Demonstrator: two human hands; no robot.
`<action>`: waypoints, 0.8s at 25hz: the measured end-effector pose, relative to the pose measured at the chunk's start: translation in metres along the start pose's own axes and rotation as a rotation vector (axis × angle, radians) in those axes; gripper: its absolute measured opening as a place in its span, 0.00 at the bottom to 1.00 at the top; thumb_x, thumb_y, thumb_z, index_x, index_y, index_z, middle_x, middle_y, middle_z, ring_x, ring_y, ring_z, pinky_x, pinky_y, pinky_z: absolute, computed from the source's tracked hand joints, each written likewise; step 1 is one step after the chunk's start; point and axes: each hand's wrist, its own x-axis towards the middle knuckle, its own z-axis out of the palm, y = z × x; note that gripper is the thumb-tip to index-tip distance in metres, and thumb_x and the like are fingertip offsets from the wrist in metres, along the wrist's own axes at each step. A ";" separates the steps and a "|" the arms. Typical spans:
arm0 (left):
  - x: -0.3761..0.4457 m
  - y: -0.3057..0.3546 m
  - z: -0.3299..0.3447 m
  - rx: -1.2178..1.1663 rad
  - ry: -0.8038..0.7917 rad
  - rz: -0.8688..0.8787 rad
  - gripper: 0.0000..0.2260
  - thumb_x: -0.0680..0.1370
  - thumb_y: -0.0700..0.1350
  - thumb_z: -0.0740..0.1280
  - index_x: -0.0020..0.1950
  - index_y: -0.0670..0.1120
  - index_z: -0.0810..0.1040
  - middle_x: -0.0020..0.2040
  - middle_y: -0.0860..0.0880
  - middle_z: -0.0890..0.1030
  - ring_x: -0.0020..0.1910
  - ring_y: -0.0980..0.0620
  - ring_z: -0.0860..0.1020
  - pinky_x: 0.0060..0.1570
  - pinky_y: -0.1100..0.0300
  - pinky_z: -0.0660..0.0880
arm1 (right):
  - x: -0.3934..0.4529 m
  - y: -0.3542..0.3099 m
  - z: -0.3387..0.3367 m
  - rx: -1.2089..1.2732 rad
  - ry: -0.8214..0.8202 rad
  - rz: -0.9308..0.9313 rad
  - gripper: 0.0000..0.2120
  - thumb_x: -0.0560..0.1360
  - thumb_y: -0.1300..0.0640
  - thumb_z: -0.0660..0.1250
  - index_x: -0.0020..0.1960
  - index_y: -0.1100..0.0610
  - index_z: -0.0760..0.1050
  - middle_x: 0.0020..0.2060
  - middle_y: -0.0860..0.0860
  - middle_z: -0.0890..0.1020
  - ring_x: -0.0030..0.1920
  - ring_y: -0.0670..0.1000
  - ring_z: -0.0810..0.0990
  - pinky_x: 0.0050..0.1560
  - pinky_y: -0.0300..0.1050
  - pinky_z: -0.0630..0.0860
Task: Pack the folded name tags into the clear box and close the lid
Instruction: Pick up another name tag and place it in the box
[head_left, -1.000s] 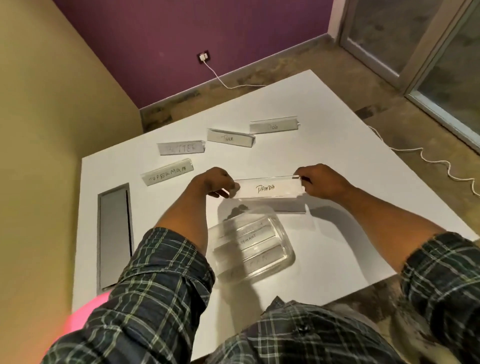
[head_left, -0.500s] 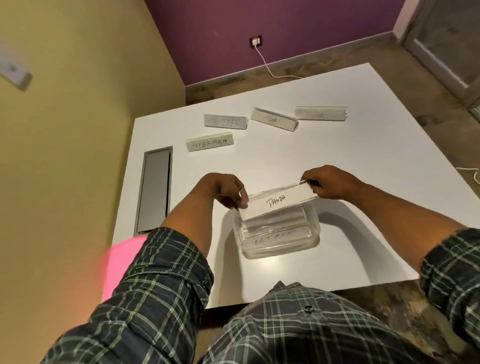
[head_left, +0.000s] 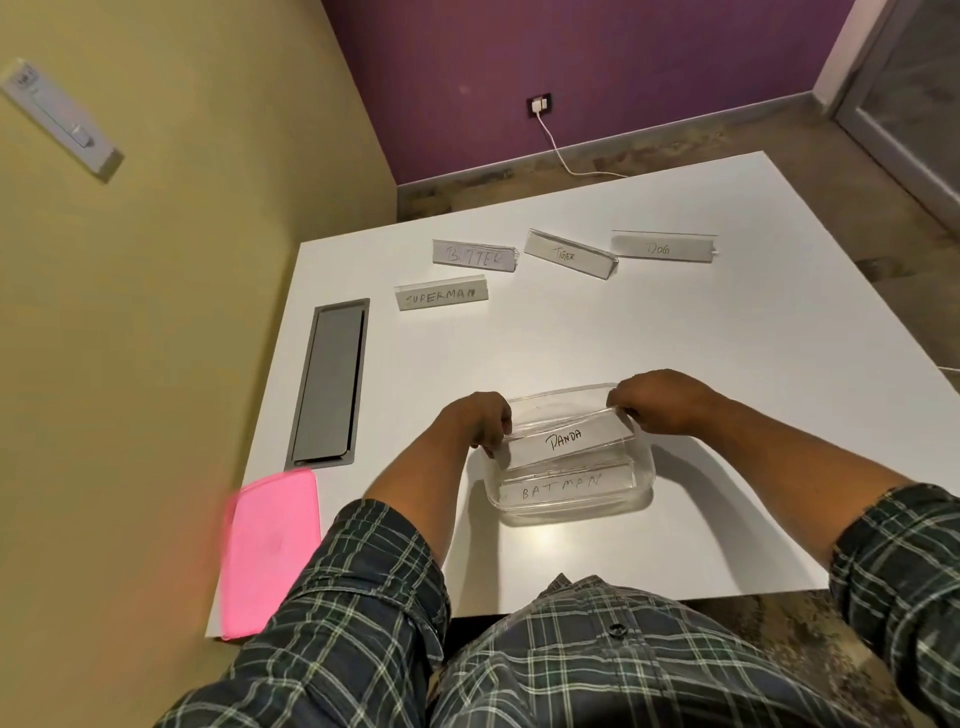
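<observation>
Packing right now: lowering the PANDA tag (head_left: 569, 440) into the clear box (head_left: 644, 470), so I'm mid-way through the filling step.
My left hand (head_left: 480, 421): fingers pinched on the tag's left end, right at the box's left rim.
My right hand (head_left: 655, 402): fingers curled on the tag's right end, over the far right corner of the box.
Where the tag sits: inside the box opening, tilted, its left end lower; can't tell if it's touching bottom yet.
Already in: the BATMAN tag (head_left: 563, 488), lying along the near wall, just beside the one I'm holding.
Left on the table (head_left: 597, 338): SUPERMAN tag (head_left: 441, 297), BUTTER tag (head_left: 474, 255), TIGER tag (head_left: 569, 254) and DOG tag (head_left: 662, 248), all well apart from the box at the far side.
Lid: I'm guessing that's the pink lid (head_left: 267, 551) at the near left corner, not on yet.
Next move, I reckon: settle this tag flat beside the other one, let go with both hands, then reach out for the closest tag.
</observation>
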 end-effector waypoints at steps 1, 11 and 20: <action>0.000 0.000 0.004 0.016 -0.001 -0.003 0.16 0.72 0.33 0.72 0.58 0.43 0.80 0.50 0.44 0.84 0.36 0.49 0.78 0.33 0.62 0.76 | 0.001 0.000 0.002 -0.088 -0.021 -0.044 0.13 0.72 0.63 0.62 0.51 0.50 0.79 0.46 0.47 0.82 0.48 0.54 0.81 0.43 0.45 0.74; -0.003 0.008 0.031 0.392 0.058 0.065 0.15 0.70 0.38 0.75 0.56 0.45 0.81 0.54 0.47 0.83 0.54 0.46 0.81 0.47 0.56 0.79 | 0.010 -0.012 0.000 -0.488 -0.123 -0.308 0.10 0.70 0.66 0.62 0.45 0.54 0.77 0.41 0.52 0.83 0.44 0.58 0.80 0.45 0.48 0.72; -0.005 0.013 0.049 0.630 0.178 0.084 0.12 0.73 0.42 0.72 0.56 0.47 0.81 0.54 0.47 0.82 0.52 0.45 0.82 0.49 0.54 0.78 | 0.028 -0.027 -0.004 -0.167 -0.434 0.049 0.20 0.76 0.61 0.63 0.64 0.45 0.77 0.59 0.50 0.80 0.58 0.55 0.79 0.51 0.45 0.73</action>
